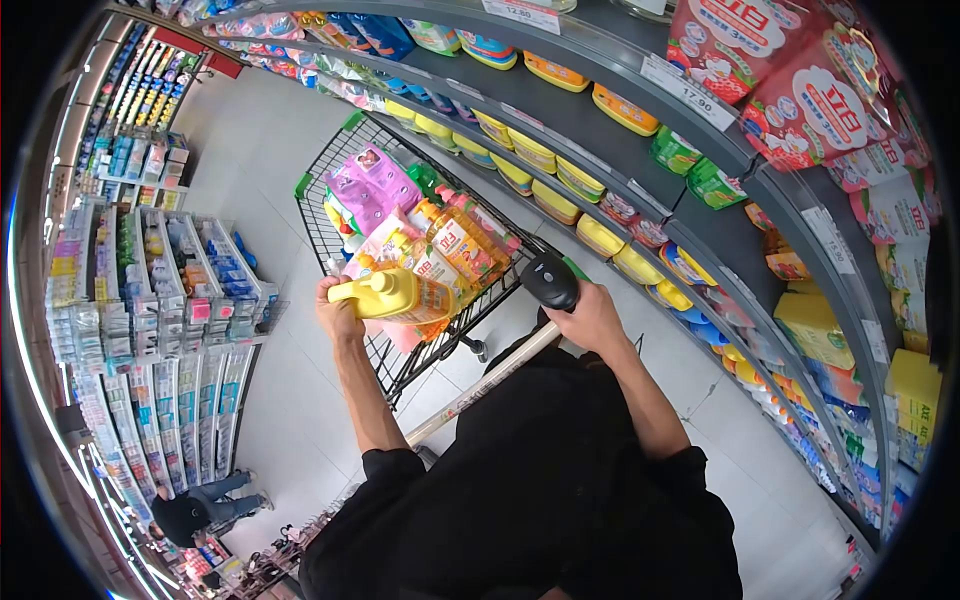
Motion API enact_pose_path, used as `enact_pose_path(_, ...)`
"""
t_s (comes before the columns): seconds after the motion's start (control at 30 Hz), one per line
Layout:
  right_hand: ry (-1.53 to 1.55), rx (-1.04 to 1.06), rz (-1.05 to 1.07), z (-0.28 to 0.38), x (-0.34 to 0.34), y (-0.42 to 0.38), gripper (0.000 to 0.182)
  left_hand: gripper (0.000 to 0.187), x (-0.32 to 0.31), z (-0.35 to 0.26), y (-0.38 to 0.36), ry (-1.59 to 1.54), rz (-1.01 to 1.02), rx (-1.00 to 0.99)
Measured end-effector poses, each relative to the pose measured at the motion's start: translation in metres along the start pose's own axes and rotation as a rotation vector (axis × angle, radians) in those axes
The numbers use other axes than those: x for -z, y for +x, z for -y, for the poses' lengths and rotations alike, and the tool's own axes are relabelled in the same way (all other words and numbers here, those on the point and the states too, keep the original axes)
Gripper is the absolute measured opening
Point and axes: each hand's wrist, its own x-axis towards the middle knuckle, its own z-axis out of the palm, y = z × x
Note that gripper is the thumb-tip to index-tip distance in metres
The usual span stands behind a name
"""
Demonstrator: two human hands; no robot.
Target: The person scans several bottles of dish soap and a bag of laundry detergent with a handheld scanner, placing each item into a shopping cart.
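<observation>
My left hand [342, 312] is closed around the handle of a yellow jug [395, 295], which is tilted on its side above the near end of the shopping cart [388, 372]. In my right hand [592, 318] is a black handheld barcode scanner [549, 281], near the cart's right rear corner. Inside the cart lie purple packs [372, 186], amber pump bottles [462, 243] and a green bottle [424, 178]. The jug covers part of the load beneath it. A pale push bar [485, 385] crosses in front of my body.
Curved shelves [600, 60] run along the right, stacked with yellow tubs [555, 203] and red packs [815, 110]. On the left stands another shelf unit [160, 275] of small packaged goods. A person [190, 515] in dark clothes is at the lower left.
</observation>
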Motion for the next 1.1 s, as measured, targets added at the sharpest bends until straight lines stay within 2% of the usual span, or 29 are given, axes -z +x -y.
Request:
enact_pose_path(0.17, 0.033, -0.094, 0.068, 0.005, 0.008, 0.008, 0.031, 0.016, -0.006, 0.037, 0.001, -0.007, -0.016, 0.156)
enact_pose_path(0.23, 0.025, -0.155, 0.115, 0.010, 0.011, 0.010, 0.032, 0.015, -0.015, 0.044, 0.005, 0.045, 0.053, 0.163)
enact_pose_path(0.3, 0.047, -0.170, 0.114, 0.007, 0.010, 0.011, 0.032, 0.019, -0.024, 0.062, 0.016, 0.160, -0.054, 0.315)
enact_pose_path(0.37, 0.072, -0.190, 0.107, 0.005, 0.009, 0.010, 0.033, 0.017, -0.029, 0.079, 0.030, 0.121, -0.077, 0.370)
enact_pose_path(0.43, 0.089, -0.187, 0.110, 0.006, 0.010, 0.010, 0.033, 0.014, -0.025, 0.096, 0.047, 0.303, -0.086, 0.425)
enact_pose_path(0.5, 0.099, -0.186, 0.096, 0.003, 0.009, 0.009, 0.033, 0.017, -0.026, 0.115, 0.060, 0.337, -0.090, 0.418)
enact_pose_path(0.57, 0.088, -0.089, 0.039, 0.002, 0.010, 0.008, 0.024, 0.027, -0.031, 0.123, 0.069, 0.466, -0.146, 0.486)
enact_pose_path(0.6, 0.083, -0.060, 0.028, 0.004, 0.011, 0.007, 0.025, 0.040, -0.029, 0.130, 0.074, 0.640, -0.110, 0.443)
enact_pose_path(0.63, 0.081, -0.063, 0.012, 0.005, 0.012, 0.007, 0.025, 0.040, -0.027, 0.139, 0.075, 0.638, -0.093, 0.441)
enact_pose_path(0.7, 0.063, -0.073, 0.049, 0.005, 0.013, 0.007, 0.026, 0.039, -0.036, 0.146, 0.076, 1.041, -0.134, 0.190)
enact_pose_path(0.73, 0.084, -0.073, 0.043, 0.003, 0.012, 0.007, 0.027, 0.040, -0.071, 0.114, 0.054, 1.143, -0.207, 0.172)
enact_pose_path(0.77, 0.083, -0.077, 0.034, 0.001, 0.010, 0.006, 0.027, 0.040, -0.077, 0.111, 0.051, 1.142, -0.196, 0.170)
enact_pose_path(0.83, 0.087, -0.047, 0.020, -0.004, 0.009, 0.007, 0.028, 0.037, -0.088, 0.105, 0.040, 1.290, -0.209, -0.096)
enact_pose_path(0.9, 0.066, -0.137, 0.058, 0.003, 0.015, 0.008, 0.032, 0.039, -0.100, 0.108, 0.027, 1.324, -0.151, -0.138)
enact_pose_path(0.97, 0.035, -0.089, 0.034, -0.002, 0.013, 0.008, 0.033, 0.042, -0.116, 0.117, -0.001, 1.337, 0.053, -0.458)
enact_pose_path(1.03, 0.034, -0.085, -0.006, -0.001, 0.012, 0.008, 0.033, 0.050, -0.135, 0.130, -0.040, 1.425, 0.155, -0.449)
enact_pose_path(1.1, 0.104, -0.162, 0.060, 0.004, 0.016, 0.008, 0.032, 0.042, -0.149, 0.115, -0.060, 1.519, 0.351, -0.430)
